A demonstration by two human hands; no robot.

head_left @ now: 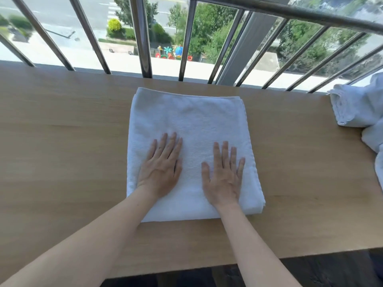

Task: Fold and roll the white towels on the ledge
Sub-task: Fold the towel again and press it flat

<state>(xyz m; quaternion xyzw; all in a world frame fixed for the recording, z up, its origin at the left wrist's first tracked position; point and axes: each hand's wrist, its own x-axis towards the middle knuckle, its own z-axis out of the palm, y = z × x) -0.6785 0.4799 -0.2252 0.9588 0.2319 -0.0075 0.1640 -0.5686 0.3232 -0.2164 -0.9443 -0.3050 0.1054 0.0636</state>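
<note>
A white towel point(190, 119) lies folded into a flat rectangle in the middle of the wooden ledge point(62, 141). My left hand point(162, 168) rests flat on the towel's near left part, fingers straight and together. My right hand point(223, 177) presses flat on the near right part, fingers spread a little. Neither hand grips the cloth. More white towels point(356, 108) sit bunched in a loose pile at the ledge's right end.
A metal railing point(143, 38) with slanted bars runs along the ledge's far edge, with a window and a street below behind it. Bare wood stretches to the left of the towel. The ledge's near edge drops to a dark floor point(331, 270).
</note>
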